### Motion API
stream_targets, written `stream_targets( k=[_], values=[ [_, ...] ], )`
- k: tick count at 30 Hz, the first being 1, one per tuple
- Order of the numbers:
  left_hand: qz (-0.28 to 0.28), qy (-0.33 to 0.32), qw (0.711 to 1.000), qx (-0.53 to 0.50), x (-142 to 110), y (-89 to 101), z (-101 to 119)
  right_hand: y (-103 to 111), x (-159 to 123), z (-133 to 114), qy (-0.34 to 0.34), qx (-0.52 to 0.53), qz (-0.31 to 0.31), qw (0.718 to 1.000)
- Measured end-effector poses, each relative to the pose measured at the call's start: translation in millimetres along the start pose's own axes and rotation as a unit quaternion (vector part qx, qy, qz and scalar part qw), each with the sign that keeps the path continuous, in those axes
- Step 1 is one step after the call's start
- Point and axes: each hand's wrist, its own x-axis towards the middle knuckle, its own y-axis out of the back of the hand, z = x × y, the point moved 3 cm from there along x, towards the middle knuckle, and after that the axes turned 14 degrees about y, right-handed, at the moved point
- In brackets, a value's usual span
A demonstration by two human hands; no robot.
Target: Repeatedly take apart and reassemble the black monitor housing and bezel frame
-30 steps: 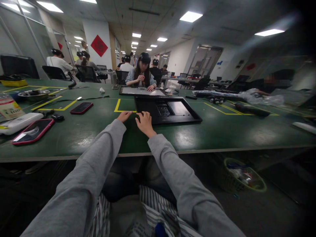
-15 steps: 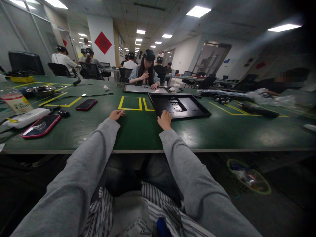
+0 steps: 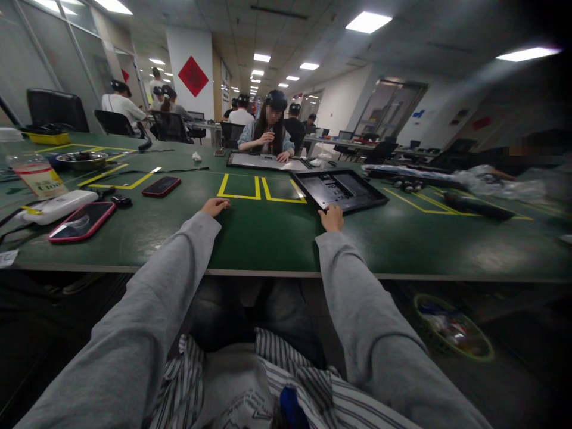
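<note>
A shallow black back cover [image 3: 342,193], rectangular with a raised rim and a recess with cut-outs in its middle, like that of a monitor, lies at an angle on the green table [image 3: 263,238]. At its near left edge, my right hand [image 3: 332,218] has its fingers bent over the rim. Apart from the cover, my left hand [image 3: 215,207] rests on the table with loosely extended fingers and nothing visible in them. Yellow tape outlines [image 3: 239,198] mark the tabletop beyond my hands.
Two phones, one dark [image 3: 161,186] and one red-rimmed [image 3: 83,221], lie left near a white device [image 3: 58,207], a bottle [image 3: 40,176] and a metal bowl [image 3: 81,159]. Opposite, a person [image 3: 270,134] sits behind a flat panel [image 3: 263,161]. Plastic wrapping [image 3: 482,179] lies right; a basket [image 3: 451,328] stands below.
The black cover has shifted right and turned, its left end swinging away from me. My right hand has moved right along with it. My left hand stays in nearly the same place.
</note>
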Motion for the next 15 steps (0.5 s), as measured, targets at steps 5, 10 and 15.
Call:
stream_targets(
  k=[5,10,15],
  values=[
    [-0.007,0.001,1.000,0.005,-0.9,1.0,1.0,-0.7,1.6,4.2,0.026,-0.001,0.018,0.999],
    [-0.009,0.000,1.000,0.007,0.5,1.8,-1.1,-1.5,-1.5,4.4,0.055,-0.005,0.002,0.998],
    [-0.009,0.000,1.000,0.005,2.5,1.9,-3.5,3.8,-10.6,-22.0,0.099,-0.032,-0.010,0.995]
  ],
)
